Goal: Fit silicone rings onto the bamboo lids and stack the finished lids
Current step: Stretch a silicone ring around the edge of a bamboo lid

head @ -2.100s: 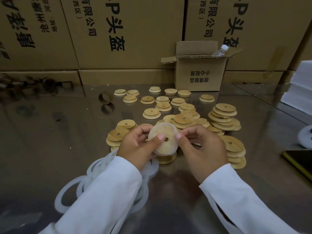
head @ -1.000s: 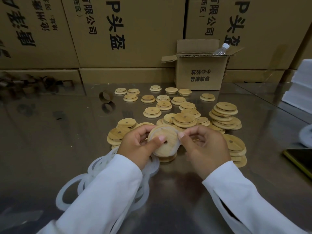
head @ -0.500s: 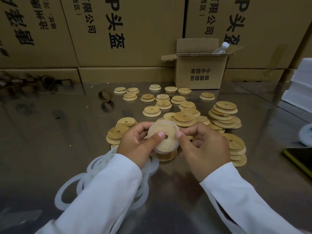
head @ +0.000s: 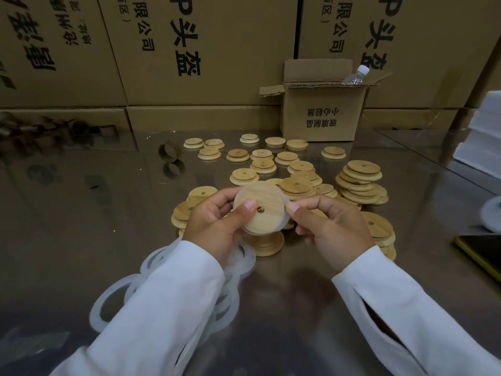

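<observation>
Your right hand has slid to the rim, pinching the silicone ring there, while your left hand grips the bamboo lid at centre frame. The ring looks nearly seated, stacking soon.

Left hand grips lid, thumb across; right hand pinches its rim; forearms converge.

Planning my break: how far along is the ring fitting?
Done, possibly: stacked lids at right, though rings on them cannot be made out. In hand: left hand holds a bamboo lid while right hand pinches a silicone ring at its rim. Left: many loose lids and a pile of rings.
</observation>
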`<state>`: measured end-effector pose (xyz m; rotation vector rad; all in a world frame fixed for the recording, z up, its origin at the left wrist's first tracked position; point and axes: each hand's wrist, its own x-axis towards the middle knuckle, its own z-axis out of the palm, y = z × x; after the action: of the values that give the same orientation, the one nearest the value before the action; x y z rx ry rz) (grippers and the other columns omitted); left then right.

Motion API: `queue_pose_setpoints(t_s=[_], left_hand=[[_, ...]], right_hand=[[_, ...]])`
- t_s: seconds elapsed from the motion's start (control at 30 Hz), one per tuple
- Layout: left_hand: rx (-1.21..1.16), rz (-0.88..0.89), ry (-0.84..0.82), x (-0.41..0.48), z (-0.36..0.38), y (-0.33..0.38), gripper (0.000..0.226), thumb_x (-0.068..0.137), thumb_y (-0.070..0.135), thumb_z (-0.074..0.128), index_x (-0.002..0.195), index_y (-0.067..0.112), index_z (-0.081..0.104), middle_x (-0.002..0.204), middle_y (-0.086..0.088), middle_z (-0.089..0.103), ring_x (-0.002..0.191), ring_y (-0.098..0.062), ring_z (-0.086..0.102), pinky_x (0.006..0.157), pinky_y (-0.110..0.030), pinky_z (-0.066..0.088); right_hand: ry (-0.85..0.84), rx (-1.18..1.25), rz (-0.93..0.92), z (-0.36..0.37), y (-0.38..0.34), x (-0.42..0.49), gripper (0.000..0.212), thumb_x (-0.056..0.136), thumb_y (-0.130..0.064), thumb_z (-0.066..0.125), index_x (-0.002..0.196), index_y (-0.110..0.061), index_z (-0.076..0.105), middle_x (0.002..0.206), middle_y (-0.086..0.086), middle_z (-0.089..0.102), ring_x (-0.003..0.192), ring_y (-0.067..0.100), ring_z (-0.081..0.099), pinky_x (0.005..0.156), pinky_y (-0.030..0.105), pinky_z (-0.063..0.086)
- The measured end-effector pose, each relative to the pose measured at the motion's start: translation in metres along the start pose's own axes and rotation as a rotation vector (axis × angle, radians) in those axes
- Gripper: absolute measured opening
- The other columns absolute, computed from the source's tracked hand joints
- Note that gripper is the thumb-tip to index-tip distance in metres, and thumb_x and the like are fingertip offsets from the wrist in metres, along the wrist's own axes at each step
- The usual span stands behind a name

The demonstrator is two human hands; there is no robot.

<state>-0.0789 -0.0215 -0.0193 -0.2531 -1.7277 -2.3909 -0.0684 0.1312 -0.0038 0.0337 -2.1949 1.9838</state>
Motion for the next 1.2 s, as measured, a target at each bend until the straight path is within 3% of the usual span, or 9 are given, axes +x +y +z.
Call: queue_pose_setpoints(t_s=[0.13,0.3,0.57,0.7,0.87,1.0,1.1,1.2], left_hand=[[-0.065,-0.022,0.001,-0.001,0.002,-0.003,0.028,0.065,0.016,0.060,0.092,0.009,0.064,0.078,-0.001,0.073,0.074,-0.013,0.070,0.058,-0.022,0.054],[-0.115,-0.044,0.024,0.001,0.001,-0.003,0.021,0.073,0.010,0.058,0.094,0.007,0.062,0.079,-0.002,0.073,0.076,-0.014,0.070,0.060,-0.022,0.055],[-0.097,-0.032,-0.014,-0.001,0.002,-0.001,0.030,0.065,0.015,0.060,0.093,0.006,0.062,0.080,-0.003,0.073,0.076,-0.015,0.070,0.060,-0.022,0.054],[-0.118,-0.060,-0.003,-0.001,0.003,-0.002,0.029,0.066,0.014,0.060,0.094,0.006,0.061,0.079,-0.003,0.073,0.075,-0.014,0.070,0.059,-0.022,0.054],[-0.108,-0.056,0.057,0.000,0.002,-0.001,0.030,0.064,0.016,0.062,0.093,0.007,0.063,0.079,-0.003,0.073,0.075,-0.015,0.070,0.059,-0.023,0.055],[-0.048,0.013,0.159,0.000,-0.001,0.005,0.021,0.070,0.013,0.064,0.091,0.011,0.065,0.087,-0.006,0.071,0.079,-0.017,0.069,0.059,-0.023,0.054],[0.009,0.064,0.277,0.001,-0.012,0.015,0.018,0.072,0.014,0.067,0.091,0.016,0.067,0.092,-0.006,0.071,0.087,-0.020,0.069,0.067,-0.028,0.055],[0.133,0.098,0.480,0.005,-0.035,0.030,0.012,0.080,0.014,0.068,0.088,0.022,0.067,0.095,-0.006,0.070,0.090,-0.022,0.067,0.076,-0.035,0.054]], right_hand=[[-0.021,-0.036,-0.049,0.001,-0.001,-0.002,0.013,0.082,-0.019,0.066,0.069,-0.023,0.066,0.045,-0.012,0.058,0.045,-0.003,0.052,0.044,0.008,0.040],[-0.042,-0.082,-0.060,0.003,0.000,-0.003,0.014,0.083,-0.022,0.065,0.070,-0.024,0.064,0.041,-0.011,0.055,0.043,-0.003,0.051,0.054,0.020,0.041],[-0.029,-0.017,-0.054,0.002,0.002,-0.003,0.010,0.081,-0.023,0.066,0.071,-0.024,0.066,0.042,-0.010,0.056,0.044,-0.002,0.050,0.060,0.024,0.042],[-0.008,0.032,-0.065,0.004,0.004,-0.002,0.006,0.080,-0.021,0.067,0.074,-0.023,0.068,0.051,-0.010,0.061,0.045,-0.001,0.052,0.056,0.019,0.043],[0.101,0.121,-0.080,0.006,0.007,0.001,0.002,0.085,-0.024,0.062,0.083,-0.025,0.062,0.076,-0.003,0.064,0.044,0.000,0.055,0.046,0.009,0.043],[0.182,-0.203,-0.275,0.006,0.020,0.002,0.012,0.085,-0.027,0.060,0.088,-0.034,0.050,0.075,-0.012,0.057,0.062,0.008,0.057,0.058,0.023,0.046],[0.049,-0.553,-0.424,0.005,0.029,-0.001,0.021,0.085,-0.030,0.056,0.097,-0.039,0.042,0.080,-0.015,0.054,0.068,0.003,0.053,0.059,0.022,0.042],[-0.035,-0.703,-0.486,0.005,0.033,-0.001,0.021,0.087,-0.028,0.054,0.105,-0.034,0.046,0.083,-0.014,0.053,0.073,0.004,0.052,0.062,0.025,0.043]])
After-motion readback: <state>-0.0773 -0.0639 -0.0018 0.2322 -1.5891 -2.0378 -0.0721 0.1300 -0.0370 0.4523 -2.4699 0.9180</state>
